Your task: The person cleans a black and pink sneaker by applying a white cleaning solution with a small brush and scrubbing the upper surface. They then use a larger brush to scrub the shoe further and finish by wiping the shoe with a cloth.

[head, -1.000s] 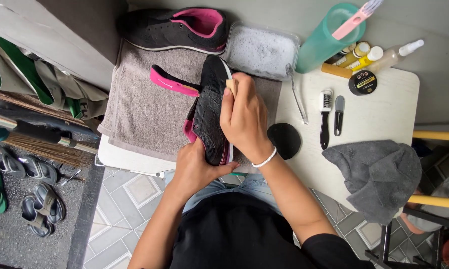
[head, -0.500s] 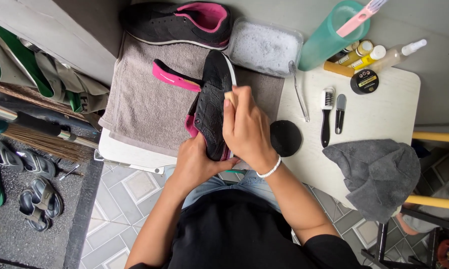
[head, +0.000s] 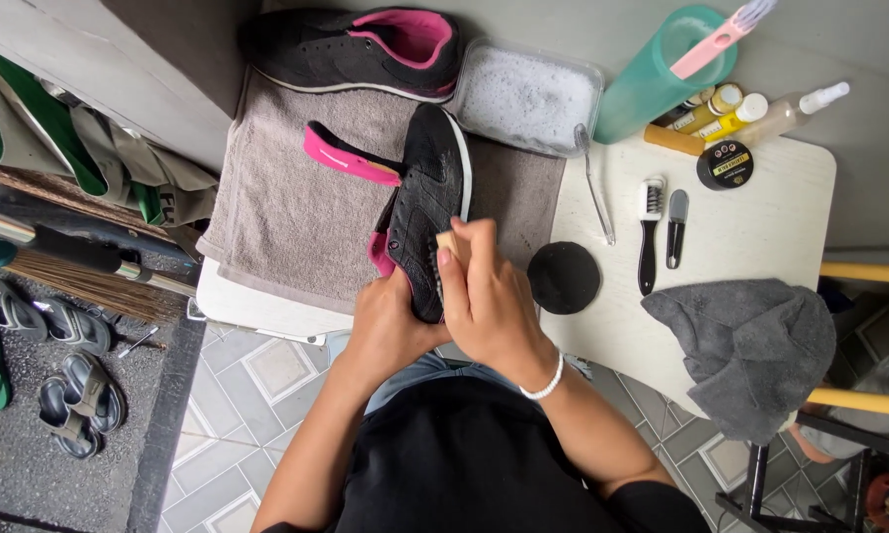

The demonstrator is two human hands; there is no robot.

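- Shoe is over the towel, sole up, long axis running near-to-far, toe pointing away.
- Left hand fingers clamped round the heel.
- Right hand fingers closed on a brush against the sole.

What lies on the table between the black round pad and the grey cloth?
In the head view, between the black round pad and the grey cloth: two small brushes lying side by side, above bare white tabletop.
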